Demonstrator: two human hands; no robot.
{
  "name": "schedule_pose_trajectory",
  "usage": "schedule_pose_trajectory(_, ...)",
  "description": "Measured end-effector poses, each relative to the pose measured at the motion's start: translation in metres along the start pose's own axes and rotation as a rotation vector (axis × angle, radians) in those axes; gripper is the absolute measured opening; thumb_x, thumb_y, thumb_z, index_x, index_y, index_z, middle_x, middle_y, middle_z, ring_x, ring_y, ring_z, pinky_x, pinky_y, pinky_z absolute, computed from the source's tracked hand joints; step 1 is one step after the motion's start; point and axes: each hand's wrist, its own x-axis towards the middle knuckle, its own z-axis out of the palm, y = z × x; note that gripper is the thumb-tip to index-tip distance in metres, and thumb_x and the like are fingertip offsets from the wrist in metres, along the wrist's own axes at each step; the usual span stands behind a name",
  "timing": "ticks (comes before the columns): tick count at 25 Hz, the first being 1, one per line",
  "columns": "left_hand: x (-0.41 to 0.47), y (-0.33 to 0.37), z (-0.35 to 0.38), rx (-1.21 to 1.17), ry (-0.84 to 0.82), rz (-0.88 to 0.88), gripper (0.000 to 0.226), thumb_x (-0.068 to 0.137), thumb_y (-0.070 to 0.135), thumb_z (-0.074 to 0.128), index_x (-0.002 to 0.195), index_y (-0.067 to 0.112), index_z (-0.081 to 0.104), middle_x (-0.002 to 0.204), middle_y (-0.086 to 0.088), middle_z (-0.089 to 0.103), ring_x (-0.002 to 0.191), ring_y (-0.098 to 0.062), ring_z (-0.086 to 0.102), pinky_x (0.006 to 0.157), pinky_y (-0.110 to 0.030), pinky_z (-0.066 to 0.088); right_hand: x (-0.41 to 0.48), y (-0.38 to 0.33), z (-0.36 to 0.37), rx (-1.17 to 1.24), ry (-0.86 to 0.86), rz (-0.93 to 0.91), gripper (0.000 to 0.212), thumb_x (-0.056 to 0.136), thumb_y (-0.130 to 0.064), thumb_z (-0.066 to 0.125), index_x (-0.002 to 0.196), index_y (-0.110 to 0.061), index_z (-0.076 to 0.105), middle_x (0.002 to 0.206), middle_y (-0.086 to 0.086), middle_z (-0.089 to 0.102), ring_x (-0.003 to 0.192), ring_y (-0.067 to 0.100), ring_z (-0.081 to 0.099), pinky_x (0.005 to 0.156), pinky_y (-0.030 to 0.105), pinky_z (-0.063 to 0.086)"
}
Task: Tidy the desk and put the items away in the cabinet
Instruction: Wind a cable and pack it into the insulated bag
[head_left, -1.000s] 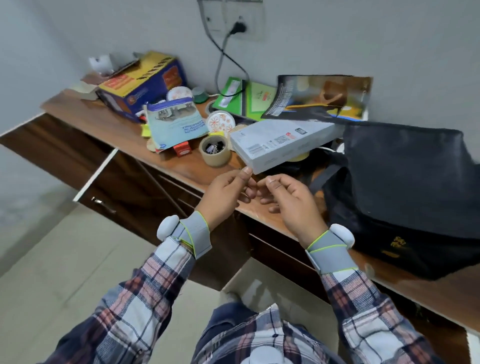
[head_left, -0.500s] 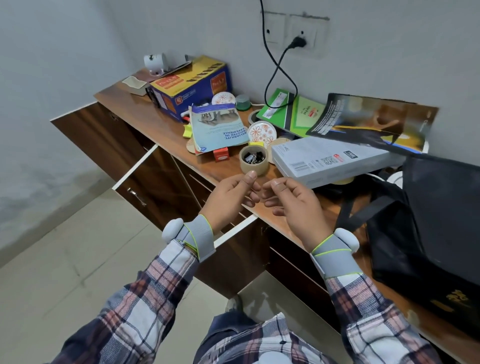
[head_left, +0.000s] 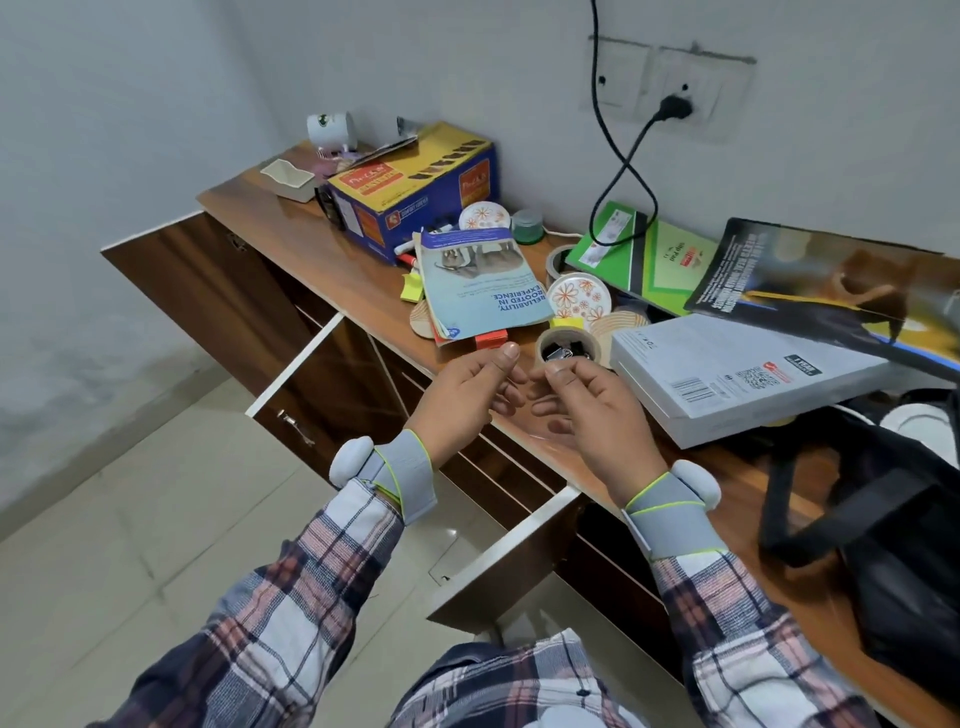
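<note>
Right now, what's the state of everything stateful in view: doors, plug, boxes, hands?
Left cabinet door, open.
Middle cabinet door, open.
Near cabinet door, open.
Plug, in the wall socket.
Tape roll, lying flat, binder clips in its core.
White box, shut.
Left hand, loosely curled, empty.
Right hand, thumb against forefinger; anything pinched too small to tell.

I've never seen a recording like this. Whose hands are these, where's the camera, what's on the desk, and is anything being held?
No machine here: a person wears a camera on the head, looking down at the left hand and right hand. On the wooden desk lie a blue-and-yellow carton, a blue booklet, a tape roll with binder clips inside, a white flat box and a black bag. A cabinet door below stands open. Both hands hover, fingers loosely curled, holding nothing visible.
</note>
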Motion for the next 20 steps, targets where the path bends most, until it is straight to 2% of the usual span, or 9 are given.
schedule_pose_trajectory(3, 0.016, 0.000, 0.005, -0.016, -0.052, -0.010, 0.044, 0.103, 0.042, 0.040, 0.094, 0.006, 0.066, 0.077, -0.006, 0.066, 0.064, -0.010, 0.061, 0.059, -0.017, 0.046, 0.004, 0.002, -0.006, 0.042, 0.067, 0.009, 0.021, 0.095, -0.038, 0.053, 0.089, -0.033, 0.073, 0.085, -0.004, 0.073, 0.075, 0.012, 0.064, 0.069, 0.029, 0.050)
schedule_pose_trajectory(6, 0.031, 0.006, 0.032, -0.004, -0.152, 0.004, 0.046, 0.103, 0.042, 0.042, 0.096, 0.005, 0.067, 0.076, -0.004, 0.066, 0.068, -0.015, 0.062, 0.066, -0.030, 0.044, -0.001, 0.005, -0.025, 0.088, 0.177, 0.044, 0.021, 0.100, -0.025, 0.053, 0.092, -0.019, 0.071, 0.085, 0.004, 0.072, 0.075, 0.014, 0.062, 0.067, 0.026, 0.048)
schedule_pose_trajectory(9, 0.037, 0.016, 0.065, -0.010, -0.231, 0.019, 0.042, 0.103, 0.041, 0.043, 0.092, 0.008, 0.067, 0.073, -0.002, 0.065, 0.065, -0.014, 0.060, 0.062, -0.028, 0.041, -0.015, 0.006, -0.051, 0.125, 0.271, 0.071, 0.020, 0.100, -0.020, 0.053, 0.088, -0.015, 0.068, 0.082, 0.006, 0.069, 0.075, 0.019, 0.060, 0.067, 0.026, 0.048)
schedule_pose_trajectory(12, 0.033, 0.028, 0.108, -0.031, -0.304, 0.008, 0.040, 0.103, 0.040, 0.044, 0.092, 0.008, 0.066, 0.070, -0.002, 0.064, 0.062, -0.013, 0.058, 0.057, -0.024, 0.039, -0.036, 0.004, -0.090, 0.141, 0.377, 0.093, 0.021, 0.100, -0.019, 0.052, 0.086, -0.016, 0.067, 0.076, 0.001, 0.068, 0.068, 0.014, 0.057, 0.057, 0.018, 0.045)
schedule_pose_trajectory(15, 0.021, 0.037, 0.149, -0.086, -0.366, 0.007, 0.036, 0.103, 0.035, 0.046, 0.089, 0.007, 0.064, 0.067, -0.003, 0.063, 0.053, -0.009, 0.057, 0.052, -0.014, 0.041, -0.057, 0.004, -0.121, 0.115, 0.431, 0.078, 0.022, 0.101, -0.018, 0.051, 0.086, -0.018, 0.068, 0.075, -0.001, 0.068, 0.066, 0.011, 0.058, 0.057, 0.019, 0.044)
schedule_pose_trajectory(18, 0.013, 0.043, 0.169, -0.124, -0.398, 0.008, 0.037, 0.103, 0.033, 0.046, 0.094, 0.001, 0.063, 0.077, -0.015, 0.060, 0.059, -0.016, 0.055, 0.058, -0.020, 0.044, -0.068, 0.006, -0.136, 0.084, 0.448, 0.084, 0.019, 0.101, -0.018, 0.050, 0.092, -0.012, 0.066, 0.080, 0.003, 0.067, 0.071, 0.015, 0.059, 0.060, 0.023, 0.044)
schedule_pose_trajectory(20, 0.012, 0.042, 0.171, -0.126, -0.390, -0.006, 0.038, 0.103, 0.033, 0.046, 0.097, -0.001, 0.063, 0.078, -0.015, 0.059, 0.062, -0.019, 0.053, 0.059, -0.022, 0.044, -0.071, 0.008, -0.137, 0.079, 0.434, 0.083, 0.019, 0.101, -0.017, 0.049, 0.097, -0.010, 0.066, 0.081, 0.004, 0.066, 0.073, 0.016, 0.059, 0.061, 0.023, 0.044)
